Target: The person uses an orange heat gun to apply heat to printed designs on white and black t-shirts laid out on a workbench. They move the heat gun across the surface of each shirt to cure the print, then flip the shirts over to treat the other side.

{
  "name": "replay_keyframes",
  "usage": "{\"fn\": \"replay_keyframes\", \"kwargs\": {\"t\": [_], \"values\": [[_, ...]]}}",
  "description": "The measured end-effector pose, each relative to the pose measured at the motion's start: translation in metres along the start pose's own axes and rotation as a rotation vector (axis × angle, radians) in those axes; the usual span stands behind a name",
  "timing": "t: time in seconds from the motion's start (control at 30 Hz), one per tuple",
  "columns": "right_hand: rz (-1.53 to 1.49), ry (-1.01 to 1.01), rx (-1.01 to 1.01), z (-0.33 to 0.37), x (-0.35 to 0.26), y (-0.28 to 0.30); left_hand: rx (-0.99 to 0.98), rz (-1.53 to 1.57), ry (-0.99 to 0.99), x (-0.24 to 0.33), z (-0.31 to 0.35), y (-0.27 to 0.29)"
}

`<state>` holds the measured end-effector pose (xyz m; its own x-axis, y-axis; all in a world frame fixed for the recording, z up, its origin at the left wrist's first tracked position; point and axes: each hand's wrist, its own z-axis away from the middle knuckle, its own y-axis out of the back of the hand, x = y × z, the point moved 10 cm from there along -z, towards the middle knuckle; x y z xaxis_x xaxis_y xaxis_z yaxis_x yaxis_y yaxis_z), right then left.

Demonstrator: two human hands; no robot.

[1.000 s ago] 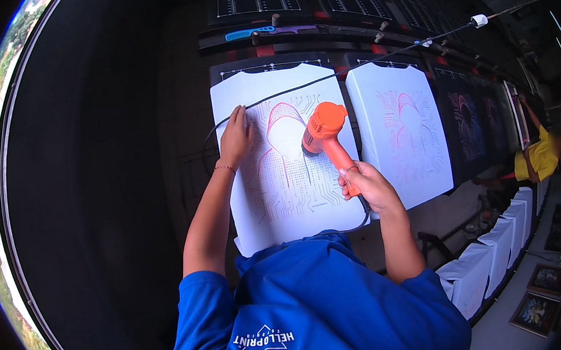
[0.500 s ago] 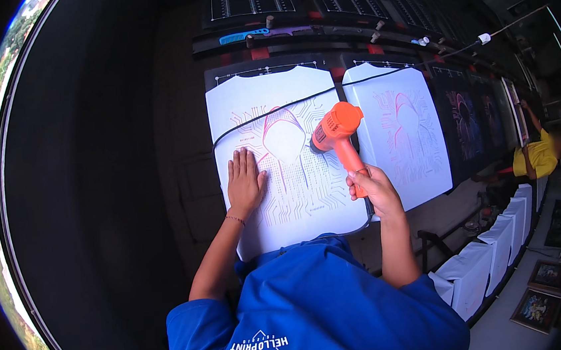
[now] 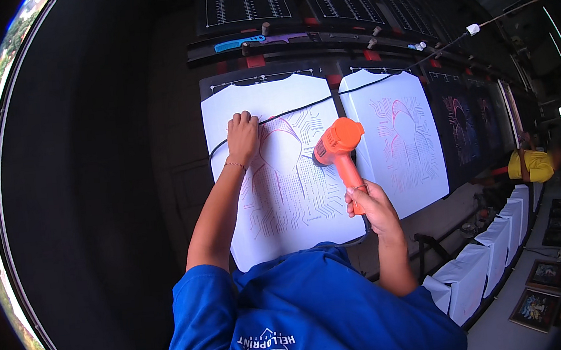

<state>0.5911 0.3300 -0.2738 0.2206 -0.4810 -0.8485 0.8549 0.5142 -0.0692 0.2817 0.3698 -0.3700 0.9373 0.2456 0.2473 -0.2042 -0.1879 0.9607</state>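
Note:
A white T-shirt panel (image 3: 279, 232) with a printed hooded figure and circuit-like lines lies flat on a dark board. My right hand (image 3: 375, 208) grips the handle of an orange heat gun (image 3: 339, 140), its dark nozzle pointing left and down over the print's right side. A black cord (image 3: 308, 105) crosses the panel from left to upper right. At the print's upper left, my left hand (image 3: 244, 137) lies over this cord with its fingers curled round it; the fingertips are hidden.
A second printed white panel (image 3: 403, 164) lies to the right. Beyond the panels, a rail holds a blue comb-like tool (image 3: 239, 43) and a purple one (image 3: 283, 38). A white connector (image 3: 472, 29) hangs on the cord. Draped white panels (image 3: 469, 275) line the lower right. A person in yellow (image 3: 531, 165) stands far right.
My left hand has moved up the panel from lying flat to curled fingers at the cord. The heat gun stays over the print's right side. The person in yellow has lowered an arm.

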Motion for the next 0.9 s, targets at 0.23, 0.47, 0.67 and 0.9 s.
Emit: {"fn": "replay_keyframes", "kwargs": {"t": [0.23,0.47,0.67,0.9], "values": [[0.066,0.012,0.069,0.004,0.005,0.006,0.138,0.232,0.112,-0.035,0.014,0.027],[0.043,0.001,0.047,-0.003,0.001,0.005,0.244,0.216,0.470,-0.135,0.103,0.048],[0.057,-0.047,0.040,0.020,0.010,0.013,0.236,0.244,0.725,-0.207,0.212,0.034],[-0.010,-0.014,0.032,0.018,0.014,0.010,0.560,0.175,0.794,-0.271,0.326,0.038]]}}
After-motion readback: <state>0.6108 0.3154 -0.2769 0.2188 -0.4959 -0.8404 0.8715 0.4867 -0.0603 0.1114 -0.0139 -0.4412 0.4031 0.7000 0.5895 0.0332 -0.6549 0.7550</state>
